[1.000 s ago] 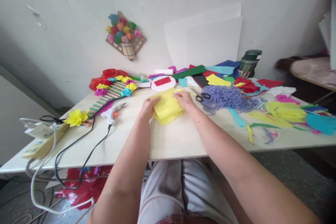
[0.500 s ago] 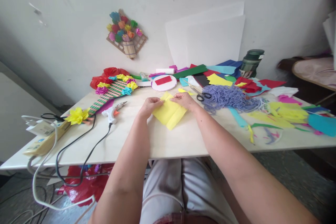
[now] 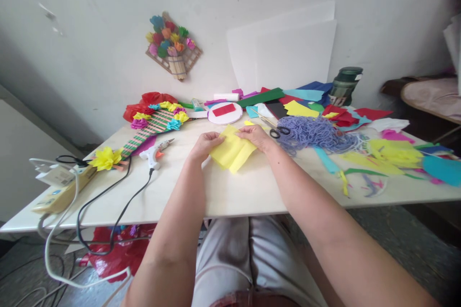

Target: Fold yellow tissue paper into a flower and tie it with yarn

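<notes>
Yellow paper (image 3: 232, 153) sits between left hand (image 3: 208, 144) and right hand (image 3: 257, 137); both pinch it.

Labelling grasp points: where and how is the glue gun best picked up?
Likely the white handle, from the near table edge: the glue gun lies on its side, handle toward that edge, nozzle pointing away and right. The left hand is nearer, but it and the right hand hold yellow paper.

plain yellow paper (image 3: 231, 151), lavender yarn (image 3: 313, 134), green-and-pink striped panel (image 3: 154, 126), white-and-orange glue gun (image 3: 151, 154)
</notes>
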Demonstrator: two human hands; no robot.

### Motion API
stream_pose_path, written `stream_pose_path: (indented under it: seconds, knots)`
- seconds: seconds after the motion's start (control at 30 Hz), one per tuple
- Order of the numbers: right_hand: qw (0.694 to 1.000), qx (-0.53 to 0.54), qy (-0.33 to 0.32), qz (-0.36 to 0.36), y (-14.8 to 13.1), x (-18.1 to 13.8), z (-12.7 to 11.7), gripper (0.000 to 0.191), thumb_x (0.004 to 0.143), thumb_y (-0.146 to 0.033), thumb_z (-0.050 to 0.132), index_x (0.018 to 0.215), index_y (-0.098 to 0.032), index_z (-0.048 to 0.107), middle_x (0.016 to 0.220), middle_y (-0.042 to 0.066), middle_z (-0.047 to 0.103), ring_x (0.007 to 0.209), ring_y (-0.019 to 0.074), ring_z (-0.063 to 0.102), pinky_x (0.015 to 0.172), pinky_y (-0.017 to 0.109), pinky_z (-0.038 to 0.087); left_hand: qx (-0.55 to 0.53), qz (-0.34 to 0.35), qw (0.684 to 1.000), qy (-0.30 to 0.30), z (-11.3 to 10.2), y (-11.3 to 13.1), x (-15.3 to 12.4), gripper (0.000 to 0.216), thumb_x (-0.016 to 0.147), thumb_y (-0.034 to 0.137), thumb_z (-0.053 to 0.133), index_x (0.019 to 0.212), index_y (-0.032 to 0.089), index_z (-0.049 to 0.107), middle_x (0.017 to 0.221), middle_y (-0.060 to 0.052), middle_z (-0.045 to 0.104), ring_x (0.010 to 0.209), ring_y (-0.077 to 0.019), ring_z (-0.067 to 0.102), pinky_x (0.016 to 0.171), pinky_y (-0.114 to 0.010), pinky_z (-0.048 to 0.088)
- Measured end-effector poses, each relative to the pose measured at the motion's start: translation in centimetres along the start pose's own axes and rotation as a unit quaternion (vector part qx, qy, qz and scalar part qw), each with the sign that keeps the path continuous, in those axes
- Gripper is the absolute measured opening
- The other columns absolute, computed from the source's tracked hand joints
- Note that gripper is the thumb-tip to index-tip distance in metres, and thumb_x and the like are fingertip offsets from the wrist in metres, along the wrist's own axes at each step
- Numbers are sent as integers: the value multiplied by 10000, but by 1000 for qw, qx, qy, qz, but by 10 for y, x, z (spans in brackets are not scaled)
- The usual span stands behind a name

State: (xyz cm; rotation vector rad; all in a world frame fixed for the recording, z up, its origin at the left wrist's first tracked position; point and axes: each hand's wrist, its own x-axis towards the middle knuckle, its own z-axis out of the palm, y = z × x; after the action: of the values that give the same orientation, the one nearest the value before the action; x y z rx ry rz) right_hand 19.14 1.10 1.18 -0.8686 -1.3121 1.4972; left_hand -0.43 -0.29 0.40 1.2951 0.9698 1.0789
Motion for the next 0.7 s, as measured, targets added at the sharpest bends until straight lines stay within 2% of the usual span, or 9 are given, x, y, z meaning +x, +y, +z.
stream_pose_path:
  seconds: [0.4, 0.7]
  knots:
    - [1000, 25, -11, -7, 3, 3, -4, 244, 532, -200, 714, 771, -160, 691, 683, 21, 686, 595, 144, 608, 608, 279, 483, -65, -8, 997, -36, 1, 2, -1, 347, 600, 270, 696, 913, 126, 655, 755, -82, 681, 621, -178, 631, 591, -266, 480]
    - [999, 52, -1, -15, 3, 2, -4, 231, 529, -185, 685, 760, -176, 694, 707, 21, 690, 637, 149, 610, 643, 294, 479, -93, 3, 996, 3, 4, 3, -2, 330, 592, 219, 678, 914, 147, 652, 781, -65, 677, 656, -168, 622, 630, -278, 474]
